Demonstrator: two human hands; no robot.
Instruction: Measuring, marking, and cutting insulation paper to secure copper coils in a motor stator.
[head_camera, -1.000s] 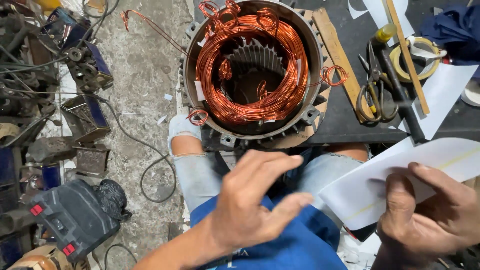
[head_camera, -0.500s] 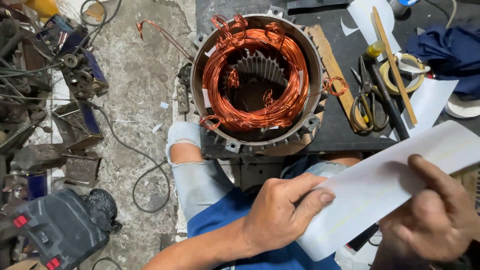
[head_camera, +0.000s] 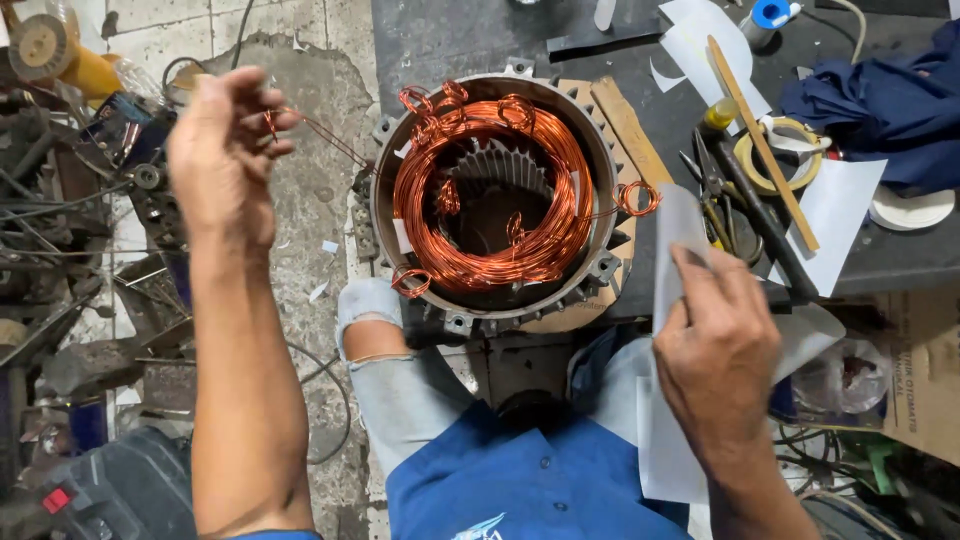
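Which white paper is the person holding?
The long translucent white sheet gripped in the right hand; the other white paper pieces lie loose on the dark bench.

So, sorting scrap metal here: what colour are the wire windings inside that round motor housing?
Bright copper-orange windings, clearest in the head view.

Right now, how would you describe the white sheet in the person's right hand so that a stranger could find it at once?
Start at the round motor stator wound with copper wire. Just right of its rim, the right hand pinches a white paper sheet that stands upright. The other white papers lie flat on the dark bench.
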